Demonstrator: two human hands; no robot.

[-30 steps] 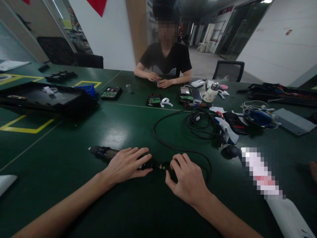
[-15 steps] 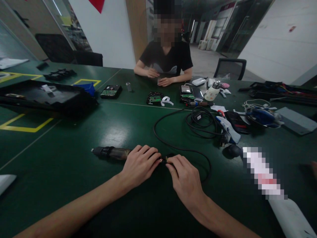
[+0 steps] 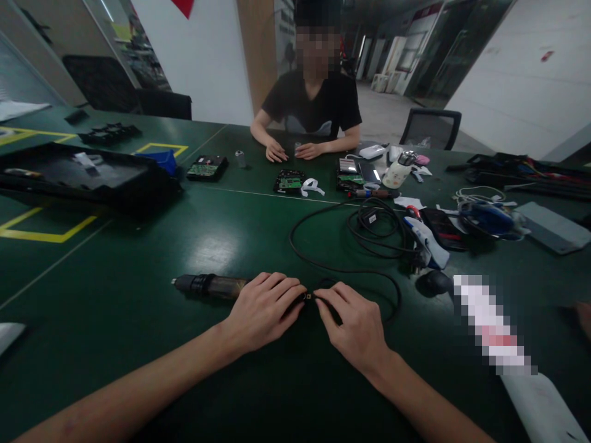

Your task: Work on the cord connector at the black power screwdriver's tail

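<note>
A dark electric screwdriver [image 3: 217, 285] lies on the green table with its bit to the left. My left hand [image 3: 268, 307] is closed over the screwdriver's rear part. Just beyond the left fingertips a small brass-coloured connector piece [image 3: 308, 296] shows. My right hand [image 3: 353, 323] is closed in a pinch to the right of that piece, a narrow gap apart from it. A black cable [image 3: 398, 292] loops in behind the right hand; its end is hidden by the fingers, which appear to hold it.
Across the table [image 3: 152, 344] sits a person [image 3: 314, 104] with both hands on it. Opened devices with green circuit boards [image 3: 290, 183] lie before them. A black tray [image 3: 83, 184] stands at left; a cup of tools [image 3: 398, 172], a blue-white tool [image 3: 427, 241] and a white arm-like object [image 3: 540, 400] are at right.
My right hand has shifted slightly right, away from my left hand, opening a small gap beside the brass piece. Across the table, the person's hand on the left has moved down onto the tabletop.
</note>
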